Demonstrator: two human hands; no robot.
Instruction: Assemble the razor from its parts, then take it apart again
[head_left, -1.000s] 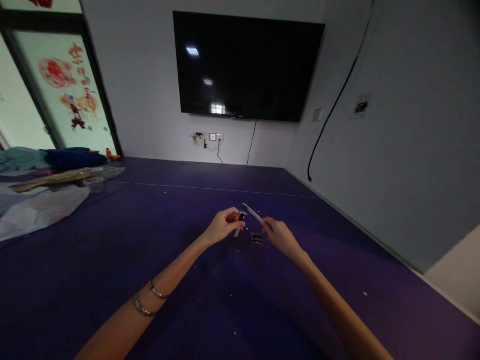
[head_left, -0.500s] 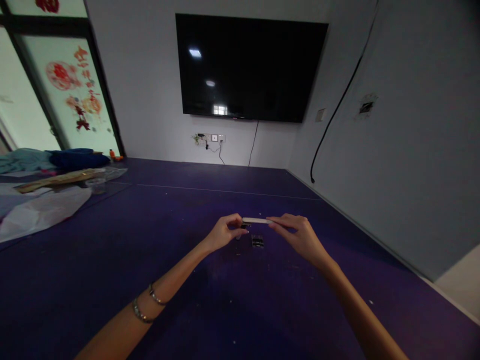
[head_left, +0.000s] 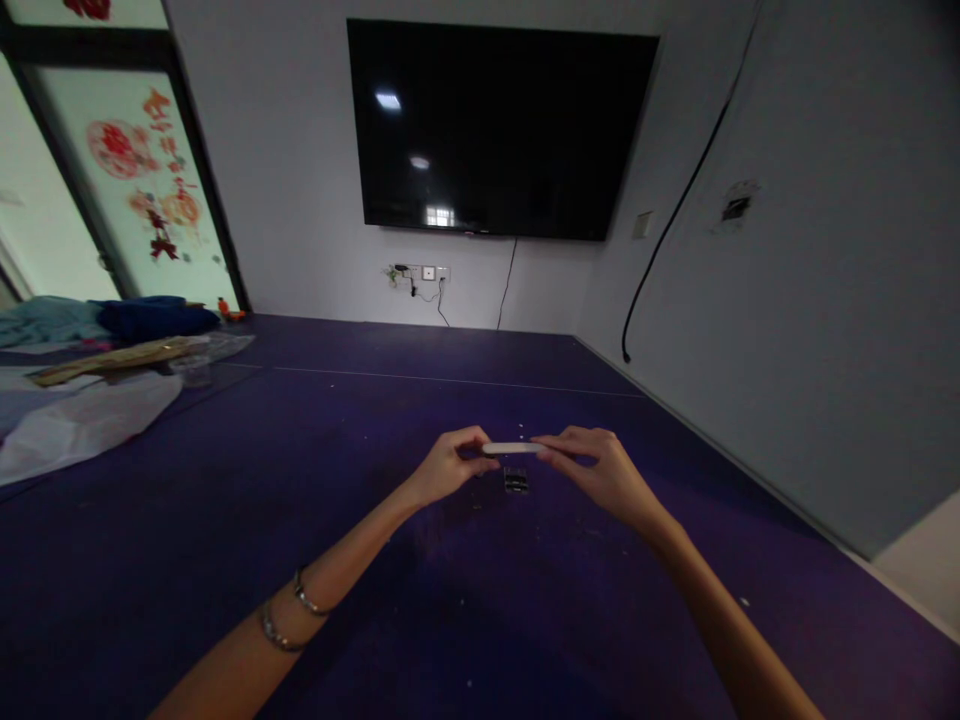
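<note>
Both my arms reach out over a purple floor mat. My right hand pinches the right end of a thin white stick, which lies level between my hands. My left hand is closed, its fingertips at the stick's left end; what else it holds is hidden. A small dark ridged object lies on the mat just below the stick. Two bracelets circle my left forearm.
A large black TV hangs on the far wall above a socket with cables. A black cable runs down the right wall. White sheets, a wooden board and blue cloth lie at the left.
The white stick went from slanted up to level between my hands. My right hand came up and closer to the left. The small dark-and-white item seen in my left hand a second ago is now hidden.
</note>
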